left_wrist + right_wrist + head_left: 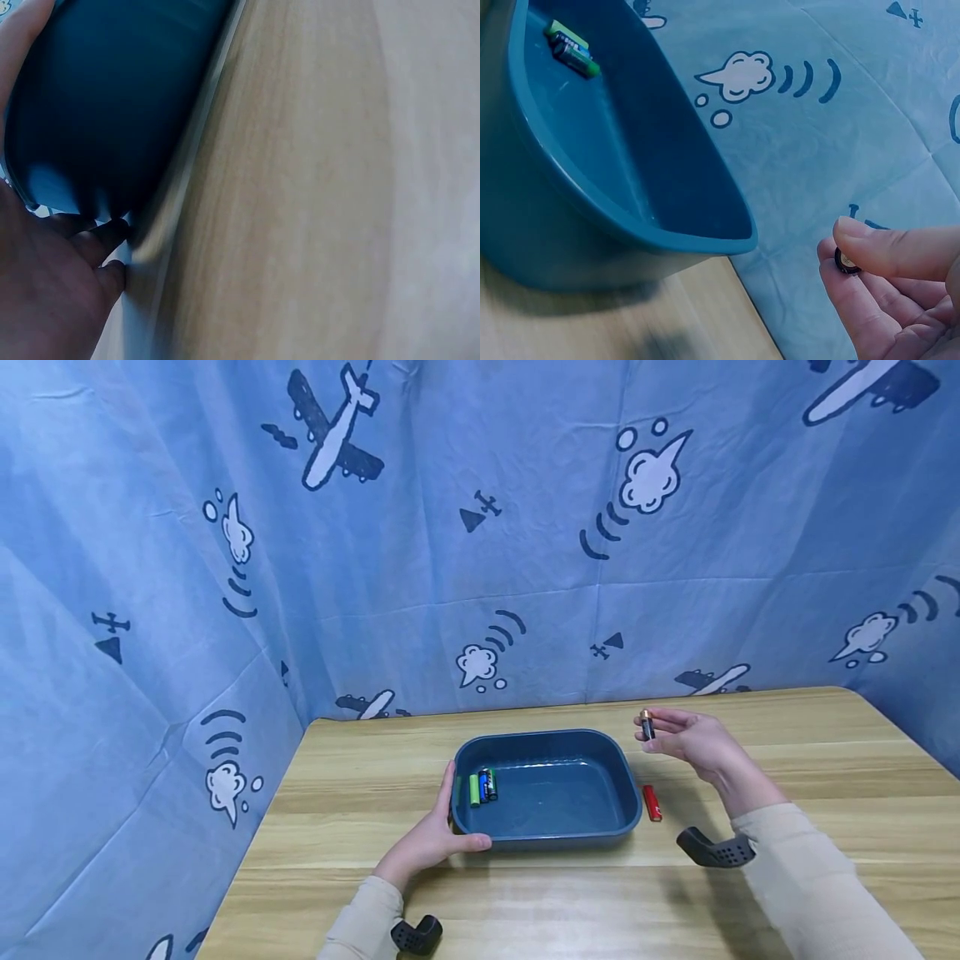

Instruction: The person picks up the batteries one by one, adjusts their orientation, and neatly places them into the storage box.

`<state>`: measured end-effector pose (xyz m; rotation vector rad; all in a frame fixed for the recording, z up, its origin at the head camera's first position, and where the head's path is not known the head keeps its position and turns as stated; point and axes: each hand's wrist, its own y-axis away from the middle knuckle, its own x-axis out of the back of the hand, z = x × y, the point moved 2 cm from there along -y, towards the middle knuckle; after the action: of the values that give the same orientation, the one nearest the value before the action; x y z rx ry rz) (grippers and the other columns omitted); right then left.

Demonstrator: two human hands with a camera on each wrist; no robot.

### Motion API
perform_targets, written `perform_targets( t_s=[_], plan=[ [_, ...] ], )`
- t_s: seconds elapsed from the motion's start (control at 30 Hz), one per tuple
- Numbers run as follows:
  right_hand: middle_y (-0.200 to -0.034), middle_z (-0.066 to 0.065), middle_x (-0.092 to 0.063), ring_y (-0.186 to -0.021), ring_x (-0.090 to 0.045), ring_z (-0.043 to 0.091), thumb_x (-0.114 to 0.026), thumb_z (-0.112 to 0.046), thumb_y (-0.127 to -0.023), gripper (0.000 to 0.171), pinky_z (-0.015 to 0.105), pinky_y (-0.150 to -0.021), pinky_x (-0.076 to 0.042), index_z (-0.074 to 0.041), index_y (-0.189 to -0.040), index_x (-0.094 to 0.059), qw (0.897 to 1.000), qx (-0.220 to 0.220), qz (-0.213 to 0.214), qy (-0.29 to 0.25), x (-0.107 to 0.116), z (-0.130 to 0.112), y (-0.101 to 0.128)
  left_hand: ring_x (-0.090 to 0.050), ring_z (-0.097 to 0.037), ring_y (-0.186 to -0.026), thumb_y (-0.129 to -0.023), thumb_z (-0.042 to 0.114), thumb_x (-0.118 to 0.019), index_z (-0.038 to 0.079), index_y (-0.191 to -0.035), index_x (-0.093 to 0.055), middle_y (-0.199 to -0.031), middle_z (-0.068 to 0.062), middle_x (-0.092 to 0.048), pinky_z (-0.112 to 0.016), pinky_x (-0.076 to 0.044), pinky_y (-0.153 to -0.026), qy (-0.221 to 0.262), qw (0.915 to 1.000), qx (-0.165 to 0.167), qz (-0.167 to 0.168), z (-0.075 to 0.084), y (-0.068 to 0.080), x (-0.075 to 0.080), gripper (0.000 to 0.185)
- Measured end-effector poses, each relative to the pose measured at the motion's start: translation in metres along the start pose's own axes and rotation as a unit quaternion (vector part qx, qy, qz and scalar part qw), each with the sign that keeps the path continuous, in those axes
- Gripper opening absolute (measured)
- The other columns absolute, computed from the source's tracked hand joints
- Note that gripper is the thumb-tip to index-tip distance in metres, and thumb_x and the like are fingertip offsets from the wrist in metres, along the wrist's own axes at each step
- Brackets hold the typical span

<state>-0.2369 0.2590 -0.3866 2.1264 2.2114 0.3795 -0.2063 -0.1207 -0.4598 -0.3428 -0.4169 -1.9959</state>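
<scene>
My right hand (692, 743) is raised above the table, to the right of a dark blue plastic basin (555, 840). Between thumb and fingers it pinches a black battery (648, 727) with a copper-coloured end; the right wrist view shows that battery (847, 262) end-on. My left hand (430, 842) holds the basin's near left corner, thumb along the front wall and fingers against the left side. Inside the basin, at its left end, a light green battery (474, 791), a blue battery (483, 788) and a black-and-green battery (492, 784) lie side by side.
A red battery (652, 803) lies on the wooden table (337, 785), just right of the basin. Behind the table and along its left hangs a blue curtain (420, 552) printed with planes and clouds.
</scene>
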Motion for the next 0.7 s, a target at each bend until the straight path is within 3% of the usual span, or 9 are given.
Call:
perform_targets(
  t_s=[0.3, 0.53, 0.7],
  plan=[
    [-0.136, 0.027, -0.039, -0.095, -0.063, 0.008, -0.076, -0.008, -0.075, 0.082, 0.025, -0.085, -0.048, 0.007, -0.141, -0.028, 0.999, 0.009, -0.016, 0.038, -0.010, -0.006, -0.003, -0.012, -0.039, -0.137, -0.073, 0.043, -0.077, 0.031, -0.147, 0.013, -0.155, -0.010, 0.003, -0.059, -0.017, -0.104, 0.004, 1.0000, 0.001, -0.002, -0.001, 0.000, 0.001, 0.118],
    [-0.135, 0.027, -0.043, -0.104, -0.061, 0.020, -0.071, -0.002, -0.080, 0.073, 0.030, -0.088, -0.045, 0.007, -0.140, -0.031, 0.999, 0.009, -0.016, 0.049, -0.018, -0.007, -0.007, -0.012, -0.040, -0.136, -0.072, 0.043, -0.077, 0.026, -0.148, 0.013, -0.154, -0.012, 0.003, -0.059, -0.017, -0.104, 0.002, 1.0000, -0.003, -0.004, -0.001, 0.000, 0.001, 0.119],
    [-0.135, 0.027, -0.043, -0.099, -0.063, 0.015, -0.071, -0.002, -0.079, 0.072, 0.031, -0.087, -0.046, 0.006, -0.139, -0.032, 0.999, 0.003, -0.014, 0.050, -0.021, -0.006, -0.008, -0.012, -0.040, -0.137, -0.072, 0.043, -0.078, 0.025, -0.148, 0.014, -0.154, -0.012, 0.003, -0.058, -0.018, -0.105, 0.002, 1.0000, -0.006, -0.005, -0.001, 0.000, 0.001, 0.120]
  ],
)
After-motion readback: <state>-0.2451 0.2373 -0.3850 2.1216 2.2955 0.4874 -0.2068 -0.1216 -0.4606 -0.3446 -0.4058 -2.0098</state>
